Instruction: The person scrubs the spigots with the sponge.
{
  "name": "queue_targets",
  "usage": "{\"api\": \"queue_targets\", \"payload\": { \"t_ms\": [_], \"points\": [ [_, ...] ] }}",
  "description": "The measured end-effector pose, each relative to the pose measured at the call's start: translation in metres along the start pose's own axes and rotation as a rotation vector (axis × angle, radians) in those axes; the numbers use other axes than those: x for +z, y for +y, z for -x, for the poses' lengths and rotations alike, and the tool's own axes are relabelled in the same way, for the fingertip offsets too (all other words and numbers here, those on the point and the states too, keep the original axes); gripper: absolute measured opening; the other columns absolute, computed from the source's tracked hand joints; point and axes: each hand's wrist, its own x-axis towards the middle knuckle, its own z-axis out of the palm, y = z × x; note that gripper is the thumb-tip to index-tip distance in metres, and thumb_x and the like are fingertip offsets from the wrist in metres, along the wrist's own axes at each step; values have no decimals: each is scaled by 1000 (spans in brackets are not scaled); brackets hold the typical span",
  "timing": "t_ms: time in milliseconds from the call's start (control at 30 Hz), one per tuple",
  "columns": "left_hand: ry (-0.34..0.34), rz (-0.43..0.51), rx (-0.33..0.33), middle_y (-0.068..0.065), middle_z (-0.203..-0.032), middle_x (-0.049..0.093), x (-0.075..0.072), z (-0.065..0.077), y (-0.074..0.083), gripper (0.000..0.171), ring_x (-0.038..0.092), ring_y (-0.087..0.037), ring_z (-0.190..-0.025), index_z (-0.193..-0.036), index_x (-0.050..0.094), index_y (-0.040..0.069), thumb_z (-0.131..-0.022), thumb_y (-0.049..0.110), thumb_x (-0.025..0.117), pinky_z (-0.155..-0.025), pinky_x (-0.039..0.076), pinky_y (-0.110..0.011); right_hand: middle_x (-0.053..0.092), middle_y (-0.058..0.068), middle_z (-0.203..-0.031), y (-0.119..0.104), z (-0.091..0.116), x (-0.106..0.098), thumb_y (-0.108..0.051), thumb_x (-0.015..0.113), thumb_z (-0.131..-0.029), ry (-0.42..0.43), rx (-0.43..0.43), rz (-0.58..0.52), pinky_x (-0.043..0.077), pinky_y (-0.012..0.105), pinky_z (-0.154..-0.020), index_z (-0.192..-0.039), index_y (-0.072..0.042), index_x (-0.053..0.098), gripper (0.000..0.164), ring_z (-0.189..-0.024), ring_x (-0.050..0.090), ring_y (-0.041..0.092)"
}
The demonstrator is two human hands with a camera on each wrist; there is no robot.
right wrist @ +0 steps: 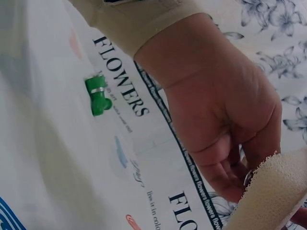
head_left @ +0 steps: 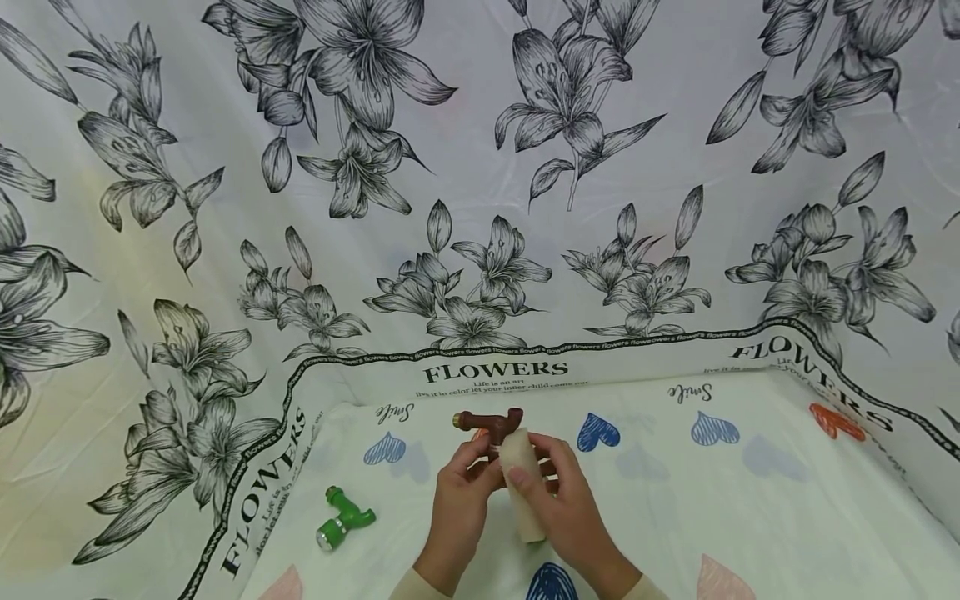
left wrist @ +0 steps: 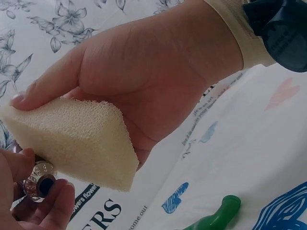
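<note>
Head view: fingers clamped, your left hand (head_left: pixel 461 500) holds the brown tap (head_left: pixel 497 426), right hand (head_left: pixel 567 504) the sponge (head_left: pixel 517 454) beside it; uneven pressure could twist the tap loose.

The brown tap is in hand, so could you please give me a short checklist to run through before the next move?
1. Left hand gripping the brown tap: ok.
2. Right hand holding the pale sponge: ok.
3. Sponge touching the tap: cannot tell; they overlap in the head view.
4. Whole brown tap in sight: not ok; hands and sponge cover part of it.
5. Green tap lying apart from both hands: ok.
6. Sponge damp: cannot tell.
</note>
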Motion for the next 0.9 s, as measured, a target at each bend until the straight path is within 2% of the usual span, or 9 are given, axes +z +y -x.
{"api": "queue_targets", "payload": {
  "t_ms": [133, 233, 367, 500, 667, 833, 900],
  "points": [
    [-45, 41, 26, -17, -127, 65, 0, 2, 0, 40, 72, -26, -104, -142, 63, -3, -103, 2, 73, -86, 64, -36, 60, 7, -131, 3, -4, -6, -36, 72, -108, -1, 25, -5, 57, 34, -82, -150, -13, 59, 50, -105, 60, 25],
    [-102, 67, 39, -20, -126, 65, -1, 5, -1, 40, 74, -27, -103, -140, 58, -6, -104, 3, 73, -84, 64, -35, 61, 8, -129, 6, -8, -12, -38, 71, -108, -11, 79, -34, 58, 35, -78, -150, -14, 61, 50, -102, 61, 25],
    [-177, 68, 34, -23, -126, 65, -2, 6, -2, 38, 74, -30, -103, -140, 58, -6, -106, 5, 71, -86, 64, -36, 63, 10, -130, 9, -10, -18, -41, 68, -109, -35, 150, -90, 59, 37, -75, -148, -13, 63, 48, -101, 62, 28],
    [-172, 53, 19, -22, -125, 66, -1, 6, -1, 37, 74, -31, -104, -140, 59, -4, -107, 6, 70, -87, 64, -38, 62, 11, -131, 9, -8, -16, -42, 69, -108, -33, 179, -106, 58, 39, -77, -149, -13, 62, 51, -102, 61, 29],
    [-109, 31, 9, -19, -126, 67, -1, 6, 2, 36, 72, -26, -104, -141, 61, -5, -107, 5, 69, -88, 64, -36, 60, 7, -131, 4, -1, -12, -39, 74, -106, -22, 121, -67, 57, 37, -82, -152, -15, 60, 53, -106, 60, 27],
    [-92, 22, 26, -19, -129, 65, -2, 6, 5, 36, 70, -26, -107, -141, 61, -6, -107, 4, 67, -94, 62, -37, 59, 4, -133, -3, 5, -10, -32, 76, -105, -40, 6, -31, 55, 35, -87, -150, -16, 61, 50, -110, 59, 28],
    [-85, 29, 21, -20, -136, 63, -2, 6, 6, 37, 70, -26, -111, -141, 62, -5, -106, 4, 69, -96, 61, -36, 59, 3, -132, -5, 7, -9, -30, 76, -105, -49, -20, -20, 55, 36, -87, -149, -18, 61, 48, -110, 59, 29]
  ]
}}
